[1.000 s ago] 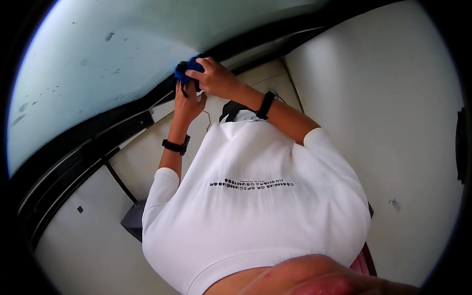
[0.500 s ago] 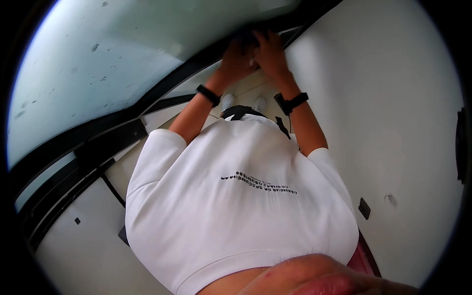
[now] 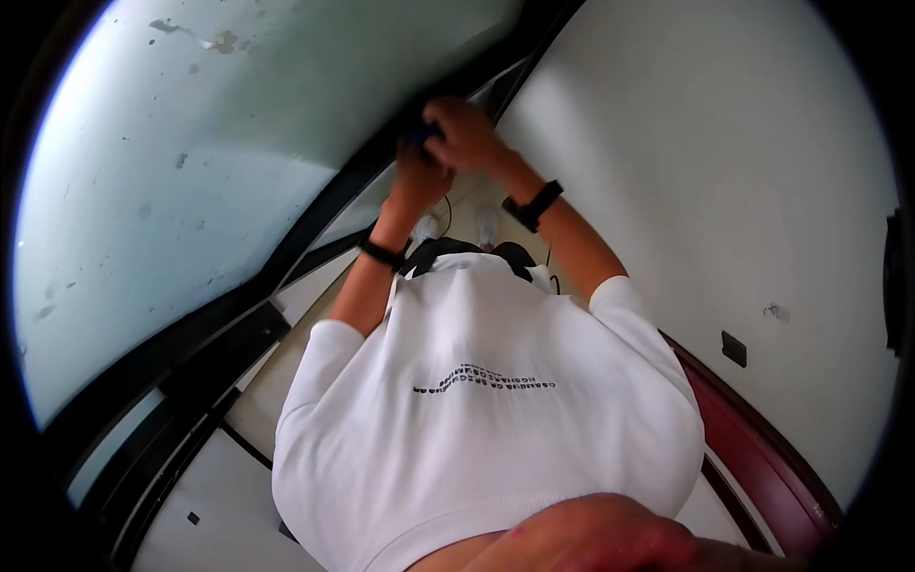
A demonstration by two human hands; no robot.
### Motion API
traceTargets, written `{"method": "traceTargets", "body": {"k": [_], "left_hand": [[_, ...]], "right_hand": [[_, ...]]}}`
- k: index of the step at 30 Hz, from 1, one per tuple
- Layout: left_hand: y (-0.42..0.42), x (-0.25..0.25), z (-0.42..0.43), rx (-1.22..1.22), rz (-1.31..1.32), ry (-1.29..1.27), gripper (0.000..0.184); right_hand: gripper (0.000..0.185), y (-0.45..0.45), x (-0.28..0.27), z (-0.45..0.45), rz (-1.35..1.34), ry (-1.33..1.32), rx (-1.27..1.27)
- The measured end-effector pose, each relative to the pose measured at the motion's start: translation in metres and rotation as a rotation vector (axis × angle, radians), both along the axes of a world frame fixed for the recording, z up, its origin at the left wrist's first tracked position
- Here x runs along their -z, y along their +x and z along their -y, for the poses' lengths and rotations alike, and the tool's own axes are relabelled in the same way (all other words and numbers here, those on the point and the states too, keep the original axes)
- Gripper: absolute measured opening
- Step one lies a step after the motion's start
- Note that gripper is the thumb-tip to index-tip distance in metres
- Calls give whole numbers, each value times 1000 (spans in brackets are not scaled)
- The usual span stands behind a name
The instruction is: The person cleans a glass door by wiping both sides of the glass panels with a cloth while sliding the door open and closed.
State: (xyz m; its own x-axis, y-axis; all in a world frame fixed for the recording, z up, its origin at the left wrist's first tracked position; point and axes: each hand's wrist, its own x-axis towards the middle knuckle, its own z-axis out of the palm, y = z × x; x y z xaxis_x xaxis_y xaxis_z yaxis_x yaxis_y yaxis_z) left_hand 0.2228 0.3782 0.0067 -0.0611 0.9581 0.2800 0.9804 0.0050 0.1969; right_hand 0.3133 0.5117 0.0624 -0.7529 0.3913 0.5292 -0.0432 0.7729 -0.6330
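Presently, the right hand [image 3: 469, 136] pinches a small blue bundle [image 3: 417, 133] beside the glass pane's [image 3: 238, 143] black frame [image 3: 355, 172]; the left hand [image 3: 417, 183] adjoins it, finger closure unclear. Likely light, pliable fabric; grip its bunched middle.

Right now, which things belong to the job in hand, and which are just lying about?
Job, apparently: left hand; right hand; blurred blue item at their fingers; perhaps the dark frame beside them.

Just about: small dark plate; dark red panel.
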Motion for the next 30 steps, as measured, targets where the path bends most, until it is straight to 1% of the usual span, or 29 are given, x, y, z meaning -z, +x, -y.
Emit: {"method": "traceTargets", "body": {"k": [2,4,8,9,10,12,13,15,16,18,19,20,21,22,23,24,25,26,27,29,30], "left_hand": [[-13,-8,32,-19,25,-3,44],[-20,-12,42,-64,139,163,43],[-21,-16,31,-24,173,92,45],[-20,-14,20,-6,166,125,45],[-18,-12,5,14,157,160,46],[-15,-3,-31,53,168,150,47],[-11,1,-52,84,184,136,49],[-3,0,-98,212,96,274,54],[4,11,-125,239,61,267,54],[21,29,-175,269,31,270,55],[28,31,-196,260,106,232,54],[33,28,-207,250,179,193,54],[36,27,-210,256,177,201,54],[36,27,-211,229,101,108,54],[35,22,-211,195,26,18,55],[32,19,-208,191,28,25,55],[30,17,-201,194,6,-29,55],[29,11,-192,201,-16,-81,55],[27,9,-182,202,-17,-71,55],[24,10,-151,222,53,162,55],[19,7,-137,231,52,161,55]], "right_hand": [[26,-14,-11,30,29,-36,-47],[26,-26,-10,39,62,-66,-94],[27,-28,5,32,55,13,79],[27,-25,7,24,65,40,145],[27,-22,8,14,62,41,152],[27,-13,10,-13,106,86,335],[27,-9,10,-27,105,90,341],[26,1,9,-57,157,135,497],[26,4,11,-74,160,135,506],[29,9,11,-107,372,199,675],[29,14,4,-116,370,208,682],[29,19,-3,-126,517,183,682],[29,23,-10,-133,663,154,680],[34,26,-14,-134,749,194,642],[34,25,-13,-133,748,202,644],[37,22,-10,-131,673,123,684],[39,20,-9,-129,598,41,723],[39,17,-12,-121,599,46,724],[40,12,-19,-109,619,10,735],[41,3,-29,-81,639,-26,753],[39,-2,-34,-65,637,-27,721]]}}
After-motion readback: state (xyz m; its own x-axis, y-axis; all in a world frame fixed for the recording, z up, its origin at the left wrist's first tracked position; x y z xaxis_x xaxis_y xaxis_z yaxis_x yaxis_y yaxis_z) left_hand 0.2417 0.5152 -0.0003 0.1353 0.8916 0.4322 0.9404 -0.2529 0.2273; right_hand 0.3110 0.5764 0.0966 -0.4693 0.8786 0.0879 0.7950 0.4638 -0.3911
